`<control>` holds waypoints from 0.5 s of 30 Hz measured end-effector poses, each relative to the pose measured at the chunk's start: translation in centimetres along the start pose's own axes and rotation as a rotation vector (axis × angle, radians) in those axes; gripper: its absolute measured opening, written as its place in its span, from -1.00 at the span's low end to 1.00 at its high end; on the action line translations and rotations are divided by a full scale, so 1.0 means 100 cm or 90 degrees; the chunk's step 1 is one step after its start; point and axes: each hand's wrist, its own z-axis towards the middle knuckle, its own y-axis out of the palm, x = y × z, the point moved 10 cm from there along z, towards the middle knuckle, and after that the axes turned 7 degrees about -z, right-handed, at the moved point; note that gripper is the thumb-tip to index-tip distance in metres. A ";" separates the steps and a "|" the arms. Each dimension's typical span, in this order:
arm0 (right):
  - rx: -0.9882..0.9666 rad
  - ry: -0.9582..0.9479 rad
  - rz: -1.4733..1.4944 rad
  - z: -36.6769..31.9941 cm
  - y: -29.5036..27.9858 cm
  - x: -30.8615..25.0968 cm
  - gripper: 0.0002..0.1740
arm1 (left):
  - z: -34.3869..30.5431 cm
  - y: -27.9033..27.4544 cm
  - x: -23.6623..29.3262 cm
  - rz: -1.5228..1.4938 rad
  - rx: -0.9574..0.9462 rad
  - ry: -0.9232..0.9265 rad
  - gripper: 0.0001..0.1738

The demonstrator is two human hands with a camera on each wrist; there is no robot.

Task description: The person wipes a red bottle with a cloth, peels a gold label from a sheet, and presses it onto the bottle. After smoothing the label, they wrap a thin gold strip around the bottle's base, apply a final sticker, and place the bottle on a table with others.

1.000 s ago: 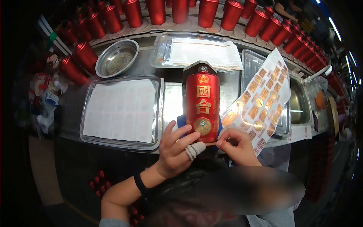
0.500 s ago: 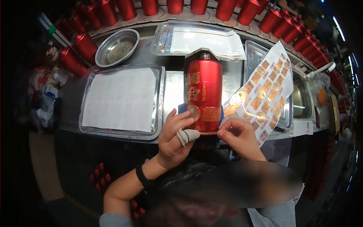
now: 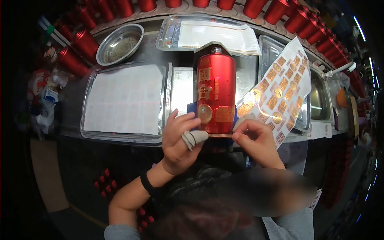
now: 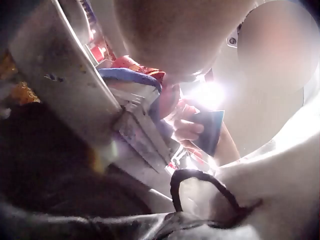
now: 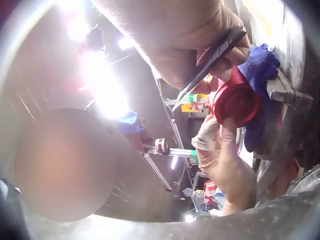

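A red bottle (image 3: 224, 88) with gold characters and a round gold seal lies with its base toward me, on a support with blue cloth (image 5: 257, 65). My left hand (image 3: 176, 140), with a pale finger cot (image 3: 195, 139) on one finger, holds it near the lower left. The right wrist view shows that thumb on the bottle's base (image 5: 239, 106) and the covered finger at its side. At the lower right edge, my right hand (image 3: 260, 144) has thumb and forefinger close together, holding a thin dark card (image 4: 210, 132), which appears edge-on in the right wrist view.
A sheet of gold stickers (image 3: 280, 92) leans to the right, beside a sink (image 3: 320, 108). White paper (image 3: 124, 100) lies on a metal tray at left, with a steel bowl (image 3: 120, 44) behind it. More paper (image 3: 218, 35) lies at the back. Several red bottles (image 3: 256, 12) line the far conveyor.
The bottle has turned about its long axis, so its gold characters moved left and a gold square came into view. The left hand's fingers have drawn slightly left; the right hand stays by the base.
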 end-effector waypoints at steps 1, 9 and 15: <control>-0.001 0.024 0.014 -0.003 0.001 -0.003 -0.88 | -0.002 -0.001 -0.002 -0.012 0.001 -0.003 -0.61; 0.012 0.038 0.004 -0.004 -0.004 -0.004 -0.89 | -0.001 0.003 0.003 -0.004 -0.016 0.026 -0.61; 0.016 0.039 -0.012 0.002 -0.003 0.009 -0.89 | 0.012 0.012 0.020 0.063 -0.067 0.082 -0.72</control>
